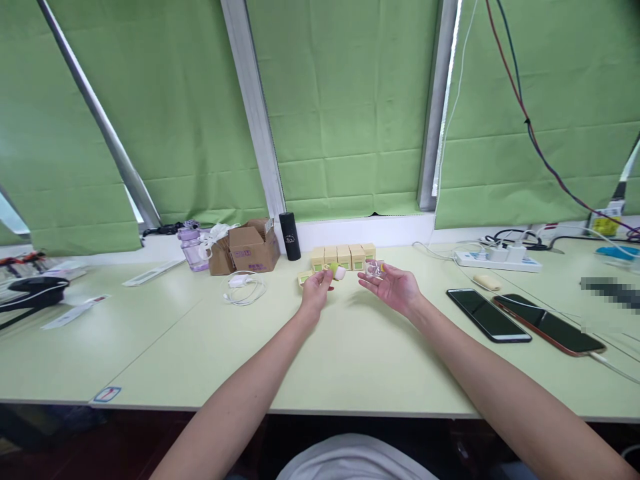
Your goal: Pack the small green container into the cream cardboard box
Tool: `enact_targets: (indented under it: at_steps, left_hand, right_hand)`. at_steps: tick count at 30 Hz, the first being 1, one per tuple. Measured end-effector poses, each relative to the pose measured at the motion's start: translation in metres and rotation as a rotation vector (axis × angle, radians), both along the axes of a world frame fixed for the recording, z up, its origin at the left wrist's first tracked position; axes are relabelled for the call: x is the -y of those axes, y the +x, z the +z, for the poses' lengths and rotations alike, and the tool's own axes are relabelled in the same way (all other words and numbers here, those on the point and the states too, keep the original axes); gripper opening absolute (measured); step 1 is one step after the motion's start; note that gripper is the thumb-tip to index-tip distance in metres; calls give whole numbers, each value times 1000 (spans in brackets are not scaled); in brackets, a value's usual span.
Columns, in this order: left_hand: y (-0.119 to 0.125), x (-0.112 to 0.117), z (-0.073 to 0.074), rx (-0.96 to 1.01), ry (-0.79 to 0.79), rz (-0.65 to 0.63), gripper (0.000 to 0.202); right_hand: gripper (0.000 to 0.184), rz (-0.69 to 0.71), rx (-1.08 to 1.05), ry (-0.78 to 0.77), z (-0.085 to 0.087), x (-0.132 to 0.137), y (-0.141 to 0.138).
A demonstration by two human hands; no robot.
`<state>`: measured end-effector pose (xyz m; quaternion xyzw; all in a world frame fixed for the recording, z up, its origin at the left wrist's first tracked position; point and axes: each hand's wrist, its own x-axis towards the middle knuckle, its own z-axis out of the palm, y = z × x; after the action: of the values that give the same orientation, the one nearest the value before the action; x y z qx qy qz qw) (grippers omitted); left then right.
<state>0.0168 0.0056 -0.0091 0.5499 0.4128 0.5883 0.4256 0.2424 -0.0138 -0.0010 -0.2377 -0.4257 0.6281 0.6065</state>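
Note:
My left hand [316, 289] is closed around a small green and white object [336, 271] just above the pale green table [350, 353]. My right hand [393, 285] lies palm up with its fingers loosely curled, and a small clear plastic piece [374, 268] rests at its fingertips. Both hands hover in front of a row of several small yellow boxes [343, 257] at the back of the table. One more small box [303, 276] lies flat to the left of my left hand.
A black tumbler [289, 236], brown cardboard boxes [247, 247], a purple bottle [191, 247] and a coiled white cable [243, 287] sit at back left. Two phones [520, 319], a mouse [487, 282] and a power strip [497, 260] lie on the right. Green blinds [345, 107] hang behind.

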Motion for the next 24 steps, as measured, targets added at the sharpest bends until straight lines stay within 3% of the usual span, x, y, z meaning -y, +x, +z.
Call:
enact_targets:
  at_steps: [8,13,18,24]
  left_hand:
    - [0,0,0,0,-5,9,69]
    - [-1,0,0,9,0,0,69]
    - [0,0,0,20,30,-4,65]
    - [0,4,2,-5,19,7,67]
  right_hand:
    - [35,-49,24,28,-1,4,-4]
    - [55,-159,63,94,-6,1,-16]
    - [65,-381,277,207,-13,1,-32]
    - [48,-540,579,449,-13,15,-40]
